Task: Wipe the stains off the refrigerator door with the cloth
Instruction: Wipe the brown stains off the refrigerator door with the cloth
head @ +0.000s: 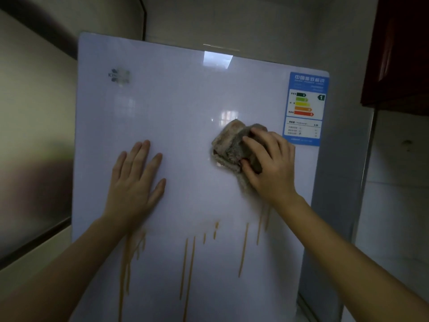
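The cloth point(234, 145) is a grey, bunched rag pressed on the refrigerator door point(185, 126), a little right of the centre of the frame. I see the right hand point(270, 163) clamped on it, fingers curled over its right part. The left hand point(134, 182) lies flat on the door at centre left, fingers apart and holding nothing. The stains point(189, 263) are thin orange-brown drip lines in the lower half of the door, below both hands, some under the left wrist. An energy label point(305, 108) with coloured bars sits at the upper right of the door, just beside the cloth. A blurred logo point(119, 76) is at the upper left.
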Demonstrator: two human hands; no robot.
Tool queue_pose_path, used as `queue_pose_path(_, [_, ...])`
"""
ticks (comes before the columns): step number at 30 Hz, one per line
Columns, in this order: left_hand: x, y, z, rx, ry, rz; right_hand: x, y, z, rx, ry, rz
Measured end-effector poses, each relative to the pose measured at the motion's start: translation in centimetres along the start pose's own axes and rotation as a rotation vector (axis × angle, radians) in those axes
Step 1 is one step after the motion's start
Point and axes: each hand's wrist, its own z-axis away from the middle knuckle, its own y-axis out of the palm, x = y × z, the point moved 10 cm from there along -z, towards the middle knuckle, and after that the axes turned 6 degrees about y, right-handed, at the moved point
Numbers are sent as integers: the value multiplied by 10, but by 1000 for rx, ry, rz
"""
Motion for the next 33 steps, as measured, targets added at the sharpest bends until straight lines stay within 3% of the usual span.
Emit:
queue_pose_path(4, [0,1,0,-17,10,-1,1,5,3,-12,-55,-68])
queue_pose_path(12, [2,3,1,7,5,7,6,11,44,42,147,-94])
queue_pose_path(19, [3,2,2,-13,4,13,10,17,53,-66,393,-64])
queue_pose_path(26, [4,2,3,-21,2,41,71,41,50,-13,273,-69])
queue_pose_path(33, [5,2,4,-26,-10,52,7,12,88,-68,510,1])
